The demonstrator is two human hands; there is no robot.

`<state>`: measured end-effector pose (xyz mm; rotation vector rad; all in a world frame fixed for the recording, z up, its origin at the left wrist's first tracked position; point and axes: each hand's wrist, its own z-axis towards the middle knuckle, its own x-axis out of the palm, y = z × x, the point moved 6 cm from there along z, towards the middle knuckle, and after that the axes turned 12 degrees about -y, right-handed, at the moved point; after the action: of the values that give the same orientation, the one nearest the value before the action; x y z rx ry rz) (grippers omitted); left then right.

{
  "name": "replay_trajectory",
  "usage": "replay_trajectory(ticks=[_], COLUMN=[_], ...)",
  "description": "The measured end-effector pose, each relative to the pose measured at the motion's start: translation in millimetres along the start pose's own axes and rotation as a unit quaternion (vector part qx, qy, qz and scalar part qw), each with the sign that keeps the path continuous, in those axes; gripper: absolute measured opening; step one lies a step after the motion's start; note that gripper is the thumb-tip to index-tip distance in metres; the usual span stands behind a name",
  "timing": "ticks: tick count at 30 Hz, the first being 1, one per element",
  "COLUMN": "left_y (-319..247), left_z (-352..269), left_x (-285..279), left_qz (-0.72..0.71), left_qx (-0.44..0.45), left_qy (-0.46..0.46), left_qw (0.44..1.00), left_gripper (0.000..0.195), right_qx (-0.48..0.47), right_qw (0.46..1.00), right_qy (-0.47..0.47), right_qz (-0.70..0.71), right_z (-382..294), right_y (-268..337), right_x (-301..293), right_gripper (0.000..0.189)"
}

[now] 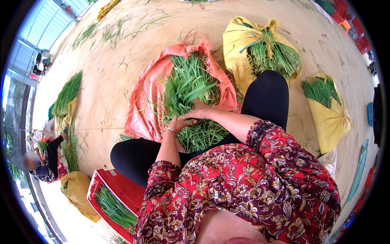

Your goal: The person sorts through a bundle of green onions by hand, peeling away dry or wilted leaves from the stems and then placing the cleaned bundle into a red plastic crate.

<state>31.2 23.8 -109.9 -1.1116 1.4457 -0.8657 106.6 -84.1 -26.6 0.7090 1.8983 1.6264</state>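
Note:
A bunch of long green leaves (179,93), partly blurred, stands up from my two hands. My left hand (178,124), with a bracelet at the wrist, is closed around its lower end. Against it, my right hand (199,110) grips the right side of the same bunch. Behind the bunch, an opened pink woven sack (152,88) holds many green stalks (198,70) laid side by side. Loose green cuttings (201,137) lie in front of me between my bent legs, below my hands. The fingers partly hide the lower stalks.
Yellow sacks of greens lie ahead right (239,45) and far right (330,122). A red plastic crate (122,189) with greens is by my left knee, near another yellow sack (80,189). A person (50,161) sits far left beside piled greens (68,94). Scraps litter the floor.

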Motion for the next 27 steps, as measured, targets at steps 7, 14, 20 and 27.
replay_trajectory(ticks=[7,14,20,27], left_y=[57,-40,-134,-162], left_z=[9,9,-7,-6], left_x=[10,6,-63,61], left_qz=[0.501,-0.302,-0.381,-0.495], left_qx=[0.110,-0.159,0.045,-0.037], left_qy=[0.046,-0.100,-0.210,0.190], left_qw=[0.857,0.935,0.899,0.847], left_gripper=[0.046,0.085,0.021,0.096], right_qx=[-0.366,-0.051,-0.081,-0.193], right_qw=[0.915,0.987,0.869,0.856], right_qy=[0.040,-0.154,-0.400,-0.337], right_qz=[-0.167,-0.019,0.280,0.342], right_z=[-4,10,22,7], right_y=[31,27,63,111], right_x=[4,-25,-111,-72], right_gripper=[0.088,0.041,0.023,0.019])
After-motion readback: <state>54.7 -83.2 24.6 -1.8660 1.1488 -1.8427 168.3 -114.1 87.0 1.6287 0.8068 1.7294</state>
